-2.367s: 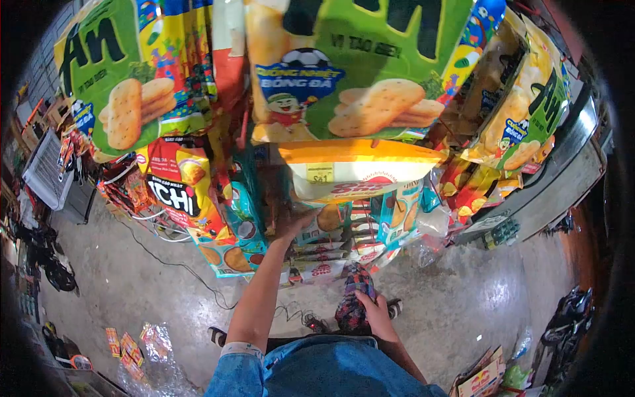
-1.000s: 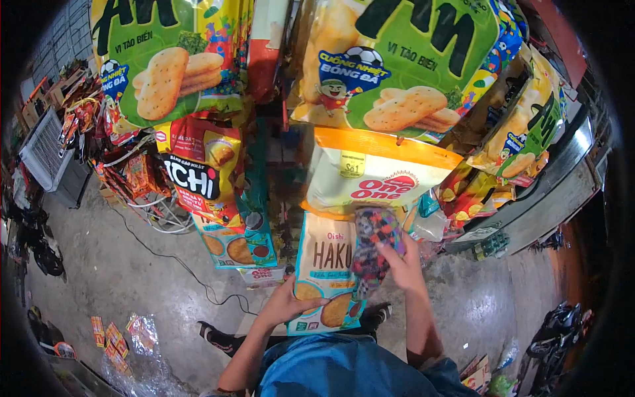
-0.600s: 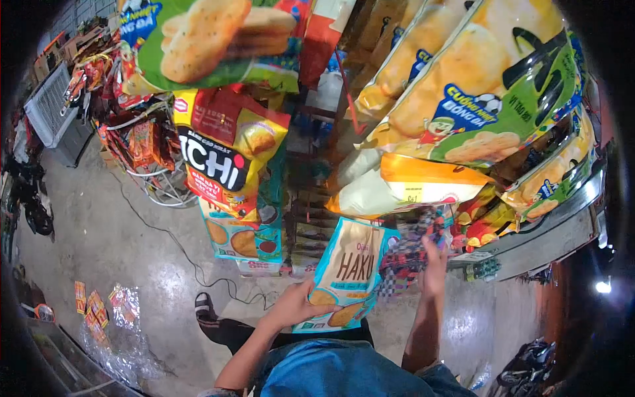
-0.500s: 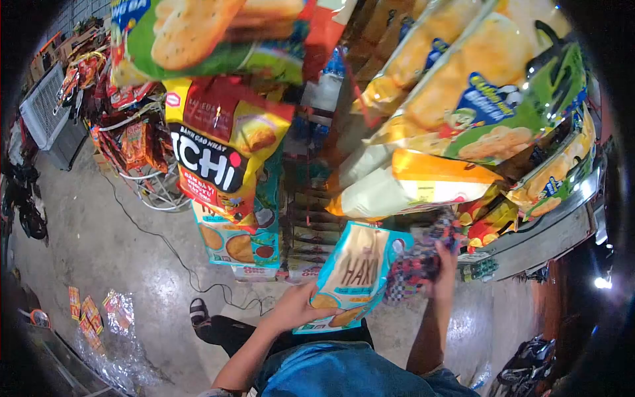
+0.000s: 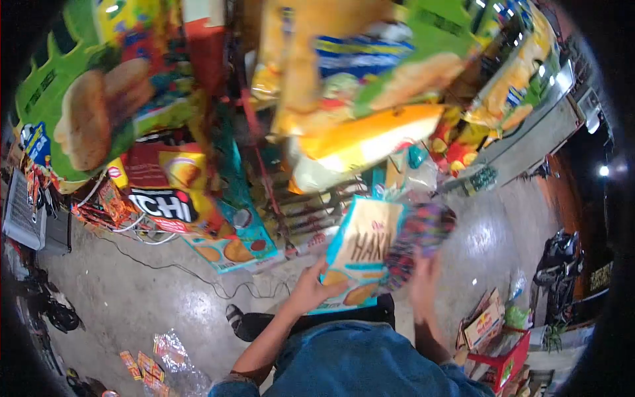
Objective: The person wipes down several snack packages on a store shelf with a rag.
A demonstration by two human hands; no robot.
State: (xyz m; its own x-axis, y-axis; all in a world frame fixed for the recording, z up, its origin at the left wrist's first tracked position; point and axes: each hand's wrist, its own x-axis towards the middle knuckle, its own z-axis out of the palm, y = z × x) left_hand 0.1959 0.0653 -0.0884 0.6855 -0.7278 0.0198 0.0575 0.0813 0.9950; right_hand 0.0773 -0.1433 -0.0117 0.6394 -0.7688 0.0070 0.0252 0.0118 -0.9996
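Observation:
A blue-and-cream HAKU snack bag (image 5: 362, 228) is held upright in front of my lap. My left hand (image 5: 313, 290) grips its lower left side, with the thumb across the front. My right hand (image 5: 424, 274) holds a dark checkered cloth (image 5: 426, 231) against the bag's right edge, covering the end of the printed name. Some of the right fingers are hidden by the cloth, and this area is slightly blurred.
Large snack bags (image 5: 370, 66) hang close overhead, with a yellow-and-red ICHI bag (image 5: 165, 198) at left. Another blue bag (image 5: 231, 251) hangs below it. A cable (image 5: 178, 268) and plastic wrappers (image 5: 175, 354) lie on the floor. A red stool (image 5: 506, 360) stands at right.
My view has shifted, so the hanging bags appear farther left. The cloth has moved from beside the held bag onto its right part. Both hands keep their hold.

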